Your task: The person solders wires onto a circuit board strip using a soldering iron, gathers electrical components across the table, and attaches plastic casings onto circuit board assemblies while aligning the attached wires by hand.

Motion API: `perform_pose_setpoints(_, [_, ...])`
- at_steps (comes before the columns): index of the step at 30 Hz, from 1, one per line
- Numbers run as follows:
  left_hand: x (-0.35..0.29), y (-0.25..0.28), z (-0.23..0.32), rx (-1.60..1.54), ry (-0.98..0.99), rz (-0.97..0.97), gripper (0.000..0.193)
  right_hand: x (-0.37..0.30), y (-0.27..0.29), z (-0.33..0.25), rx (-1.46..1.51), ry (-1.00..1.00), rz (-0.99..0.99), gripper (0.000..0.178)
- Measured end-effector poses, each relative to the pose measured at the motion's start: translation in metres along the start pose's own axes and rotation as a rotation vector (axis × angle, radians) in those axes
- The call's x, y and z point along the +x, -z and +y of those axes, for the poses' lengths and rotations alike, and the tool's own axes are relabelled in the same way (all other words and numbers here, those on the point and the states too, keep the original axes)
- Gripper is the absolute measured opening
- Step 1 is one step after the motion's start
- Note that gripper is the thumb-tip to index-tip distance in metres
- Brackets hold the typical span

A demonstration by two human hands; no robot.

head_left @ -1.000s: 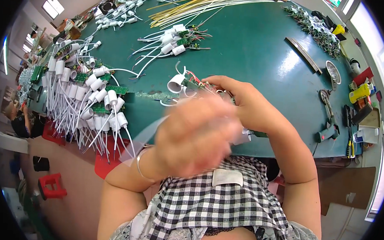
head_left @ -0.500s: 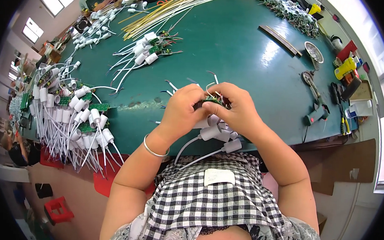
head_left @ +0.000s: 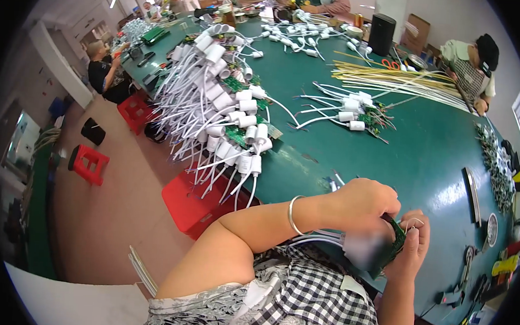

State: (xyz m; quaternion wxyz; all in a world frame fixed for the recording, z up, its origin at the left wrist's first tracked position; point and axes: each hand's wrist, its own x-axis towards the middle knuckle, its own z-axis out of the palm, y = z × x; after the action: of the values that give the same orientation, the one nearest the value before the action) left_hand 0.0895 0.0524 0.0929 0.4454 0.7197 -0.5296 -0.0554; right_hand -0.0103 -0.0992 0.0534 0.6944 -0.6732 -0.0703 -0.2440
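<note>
While two hands meet, a green board is between

Although the left hand (head_left: 371,200) bends over the green board (head_left: 398,235) (its fingertips are hidden; I cannot tell if they grip), the right hand (head_left: 411,247) holds the right side, fingers narrow; the board, before the checked apron (head_left: 329,298), seems light, stiff, fragile; edges are probably the safest hold.

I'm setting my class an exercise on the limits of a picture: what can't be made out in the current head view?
Head view, green board: partly covered by the left hand and right hand.
Head view, white piece below the left hand: details blurred.
Head view, person at the top: head cut off by the edge.
Head view, heap at far right: separate parts too small.
</note>
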Motion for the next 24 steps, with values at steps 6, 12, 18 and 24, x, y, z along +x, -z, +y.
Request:
perform_pose_setpoints(6, [0.013, -0.011, -0.032, -0.091, 0.194, -0.099, 0.033, 0.012, 0.008, 0.023, 0.131, -0.065, 0.06, 0.019])
perform_pose_setpoints(12, [0.016, -0.018, -0.041, -0.034, 0.161, -0.097, 0.03, 0.022, 0.025, 0.021, -0.453, -0.049, -0.161, 0.025])
perform_pose_setpoints(18, [0.012, -0.016, -0.044, -0.049, 0.142, -0.093, 0.027, 0.017, 0.02, 0.04, -0.364, 0.06, 0.096, 0.036])
perform_pose_setpoints(24, [0.005, -0.021, -0.039, 0.02, 0.129, 0.015, 0.029, 0.008, 0.011, 0.032, -0.316, 0.087, 0.128, 0.03])
